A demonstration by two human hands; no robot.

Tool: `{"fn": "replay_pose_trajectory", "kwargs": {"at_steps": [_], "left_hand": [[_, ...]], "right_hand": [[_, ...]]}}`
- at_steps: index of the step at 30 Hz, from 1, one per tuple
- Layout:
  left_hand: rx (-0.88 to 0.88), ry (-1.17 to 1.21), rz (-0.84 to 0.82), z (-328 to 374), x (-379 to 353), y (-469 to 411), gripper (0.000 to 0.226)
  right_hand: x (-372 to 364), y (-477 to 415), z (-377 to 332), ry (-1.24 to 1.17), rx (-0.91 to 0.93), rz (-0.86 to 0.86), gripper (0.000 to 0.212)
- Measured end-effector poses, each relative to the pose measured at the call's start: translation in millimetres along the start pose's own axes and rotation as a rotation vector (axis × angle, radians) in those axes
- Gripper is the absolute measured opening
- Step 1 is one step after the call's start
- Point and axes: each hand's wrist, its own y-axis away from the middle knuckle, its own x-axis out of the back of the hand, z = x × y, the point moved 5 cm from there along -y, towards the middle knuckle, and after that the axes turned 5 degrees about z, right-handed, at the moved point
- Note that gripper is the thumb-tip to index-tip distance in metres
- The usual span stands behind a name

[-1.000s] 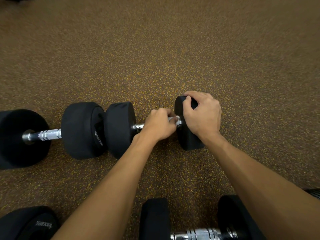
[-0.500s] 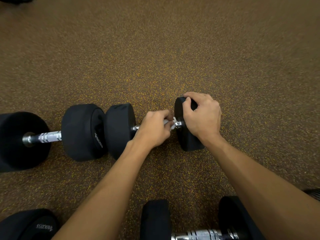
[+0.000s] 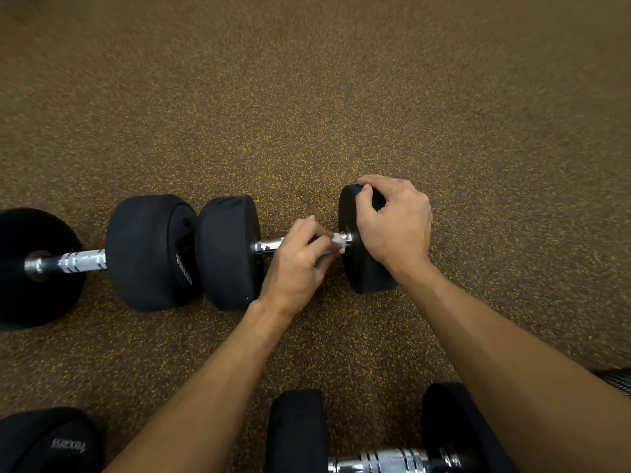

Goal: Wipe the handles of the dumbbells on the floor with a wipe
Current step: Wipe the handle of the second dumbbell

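A black dumbbell [image 3: 228,250] with a chrome handle [image 3: 269,245] lies across the middle of the speckled floor. My left hand [image 3: 300,264] is wrapped round that handle and holds a small white wipe [image 3: 338,239], which pokes out at the handle's right end. My right hand [image 3: 396,223] grips the top of the dumbbell's right head [image 3: 358,271]. Most of the handle is hidden under my left hand.
A second dumbbell [image 3: 150,254] with a bare chrome handle [image 3: 82,261] lies end to end at the left. A third dumbbell [image 3: 297,431] lies at the bottom under my right forearm, and another black weight head [image 3: 51,442] sits at the bottom left. Open speckled floor [image 3: 307,97] stretches beyond.
My left hand has slid a little along the handle and turned, so more chrome shows at its left and the wipe shows more at the right. My right hand keeps its grip.
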Motion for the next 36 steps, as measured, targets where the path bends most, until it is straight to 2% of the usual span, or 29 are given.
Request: {"fn": "replay_pose_trajectory", "kwargs": {"at_steps": [6, 10, 14, 19, 22, 26, 30, 36], "left_hand": [[-0.009, -0.025, -0.040, 6.8, -12.2, -2.7, 0.017], [0.063, -0.043, 0.018, 1.5, -3.3, 3.9, 0.025], [-0.006, -0.012, -0.020, 7.8, -14.9, -3.3, 0.022], [0.046, 0.049, 0.107, 3.3, -7.9, 13.0, 0.024], [0.034, 0.033, 0.105, 4.9, -14.5, 10.3, 0.030], [0.045, -0.042, 0.083, 5.5, -15.6, 4.6, 0.025], [0.172, -0.155, -0.047, 12.3, -6.5, -16.1, 0.023], [0.456, -0.274, -0.453, 6.0, -6.2, -45.2, 0.033]], "right_hand": [[0.0, -0.5, -0.5, 0.003, 0.004, 0.012, 0.032], [1.5, 0.4, 0.0, -0.010, -0.003, 0.021, 0.031], [0.2, -0.8, -2.0, -0.007, -0.001, 0.025, 0.031], [0.6, 0.5, 0.2, -0.012, -0.002, 0.026, 0.033], [-0.3, 0.7, -0.7, -0.016, -0.004, 0.019, 0.033], [0.4, 0.8, -1.5, -0.017, -0.010, 0.019, 0.033], [1.8, -0.2, -2.3, -0.015, -0.018, 0.020, 0.030], [2.1, 0.9, -2.2, -0.012, -0.002, 0.021, 0.031]]}}
